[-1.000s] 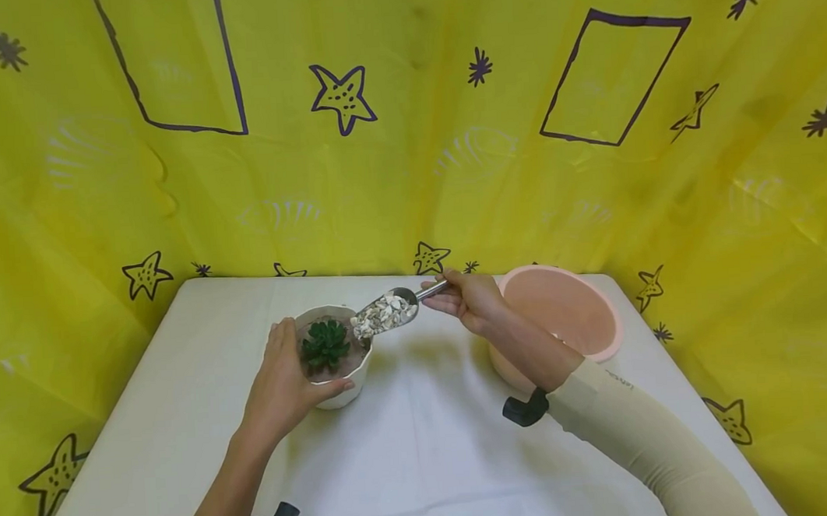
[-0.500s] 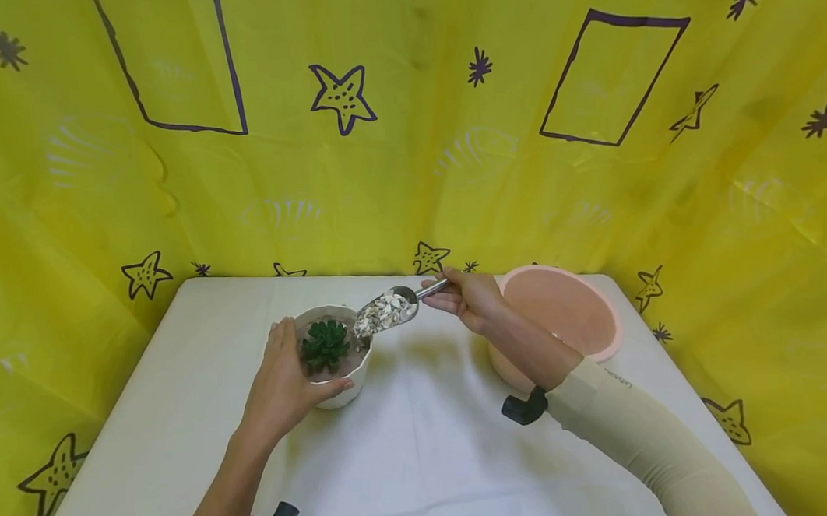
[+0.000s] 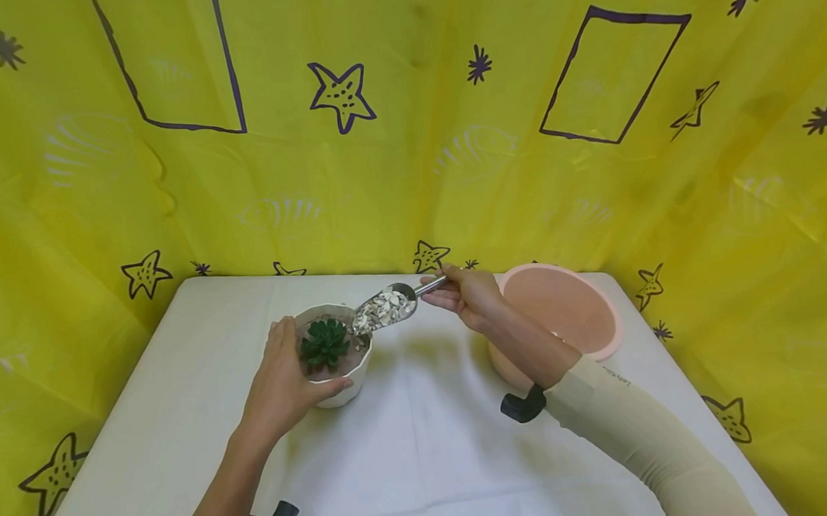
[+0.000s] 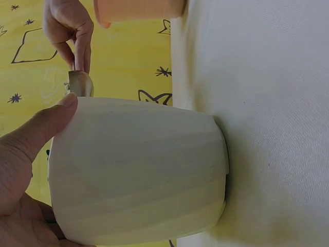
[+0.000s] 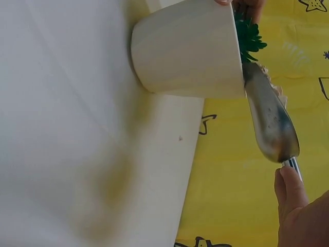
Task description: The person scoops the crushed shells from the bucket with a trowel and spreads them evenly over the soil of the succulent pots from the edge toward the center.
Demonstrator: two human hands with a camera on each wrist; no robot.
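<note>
A white flower pot [image 3: 339, 394] stands on the table with a green succulent [image 3: 325, 343] in its greyish soil. The left hand [image 3: 280, 386] grips the pot's near left side, thumb along the front and fingers around the rim. In the right hand [image 3: 472, 295] is the handle of a metal scoop [image 5: 270, 118], pinched between thumb and fingers. Pale stone chips [image 3: 385, 308] fill the scoop. Its tip lies over the pot's right rim, tilted down toward the soil, and a few chips lie on the soil under it.
A pink tub [image 3: 563, 305] stands at the right of the table, partly hidden behind the right forearm; a few pale chips show inside. A white cloth covers the table [image 3: 424, 460]. Behind it hangs a yellow curtain [image 3: 409, 172] with drawn stars.
The scoop's handle end has risen very slightly, and a few more chips show on the soil near the rim. The left hand and the pot have stayed in place.
</note>
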